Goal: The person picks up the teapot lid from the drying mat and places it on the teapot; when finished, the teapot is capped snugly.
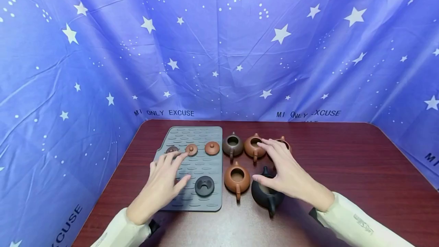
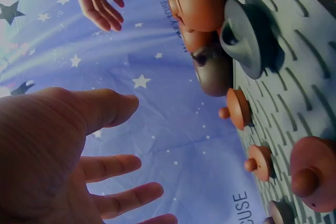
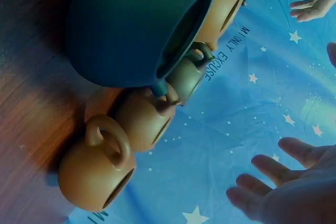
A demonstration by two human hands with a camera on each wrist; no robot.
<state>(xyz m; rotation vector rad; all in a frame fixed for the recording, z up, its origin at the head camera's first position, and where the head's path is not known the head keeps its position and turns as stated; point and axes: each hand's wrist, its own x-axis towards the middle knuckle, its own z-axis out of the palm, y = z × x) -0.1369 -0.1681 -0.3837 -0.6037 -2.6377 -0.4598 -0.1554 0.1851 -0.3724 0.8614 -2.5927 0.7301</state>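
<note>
My left hand (image 1: 161, 182) hovers over the grey mat, fingers spread and nothing held. Around it lie teapot lids: a black lid (image 1: 204, 186) right of the thumb, an orange lid (image 1: 212, 148), a smaller orange lid (image 1: 191, 149) near the fingertips, and a dark brown lid (image 1: 172, 149) partly covered by the fingers. A reddish lid (image 2: 314, 174) shows in the left wrist view, hidden by the hand from above. Over the lidless black teapot (image 1: 264, 197) my right hand (image 1: 286, 170) is held with spread fingers, also holding nothing. It partly hides a brown teapot (image 1: 284, 140).
The grey drying mat (image 1: 214, 167) lies left of centre on the dark red table (image 1: 343, 155). Beside its right edge stand more lidless teapots: a dark brown one (image 1: 227, 146), an orange-brown one (image 1: 249, 149) and an orange one (image 1: 233, 186). A blue starry curtain (image 1: 192, 48) surrounds the table.
</note>
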